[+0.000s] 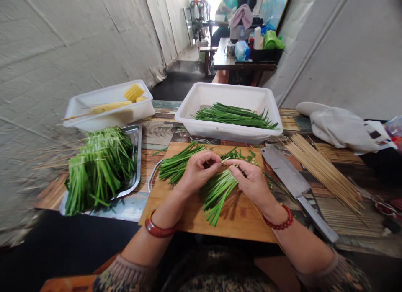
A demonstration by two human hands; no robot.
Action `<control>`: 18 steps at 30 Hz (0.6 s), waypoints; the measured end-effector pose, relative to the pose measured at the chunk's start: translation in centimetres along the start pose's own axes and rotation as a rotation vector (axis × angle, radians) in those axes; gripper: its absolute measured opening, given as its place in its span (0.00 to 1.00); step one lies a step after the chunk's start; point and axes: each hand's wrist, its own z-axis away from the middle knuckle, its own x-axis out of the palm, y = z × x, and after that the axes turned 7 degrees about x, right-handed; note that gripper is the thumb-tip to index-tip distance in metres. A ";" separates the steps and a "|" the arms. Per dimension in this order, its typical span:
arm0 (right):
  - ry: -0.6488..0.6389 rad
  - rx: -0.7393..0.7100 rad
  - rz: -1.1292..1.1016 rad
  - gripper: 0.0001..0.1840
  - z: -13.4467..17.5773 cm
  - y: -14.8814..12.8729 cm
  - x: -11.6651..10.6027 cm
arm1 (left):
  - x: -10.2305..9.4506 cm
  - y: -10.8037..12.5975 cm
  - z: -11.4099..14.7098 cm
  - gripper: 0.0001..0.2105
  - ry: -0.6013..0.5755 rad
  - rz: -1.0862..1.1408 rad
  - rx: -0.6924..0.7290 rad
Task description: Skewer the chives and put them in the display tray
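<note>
My left hand [201,168] is closed in a pinch on the pale end of a green garlic chive. Close beside it, my right hand [251,179] is closed on a thin bamboo skewer, mostly hidden by the fingers. Beneath both hands, a row of garlic chives [220,191] fans out with its pale ends up at the fingers. All this is over a wooden cutting board [188,212]. A loose bundle of cut chives [179,162] lies by my left hand, with more scraps behind the fingers. A cleaver [287,170] rests right of my right hand.
At left, a metal tray [137,158] bears skewered chives [100,166]. Behind are a white tub [109,112] with yellow skewered food [133,92] and another tub [229,135] with long chives [235,116]. Bamboo skewers [323,170] lie at right near a pale cloth item [342,126].
</note>
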 end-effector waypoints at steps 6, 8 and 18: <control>0.015 -0.025 0.006 0.14 -0.1 0.1 0.0 | 0.0 -0.3 0.2 0.07 -0.013 0.089 -0.097; 0.006 -0.012 0.004 0.15 -0.1 -0.1 0.0 | 0.0 -0.5 0.2 0.07 -0.019 0.145 -0.132; 0.019 -0.041 0.010 0.14 0.0 -0.2 0.0 | 0.1 -0.1 0.2 0.08 -0.004 0.250 -0.213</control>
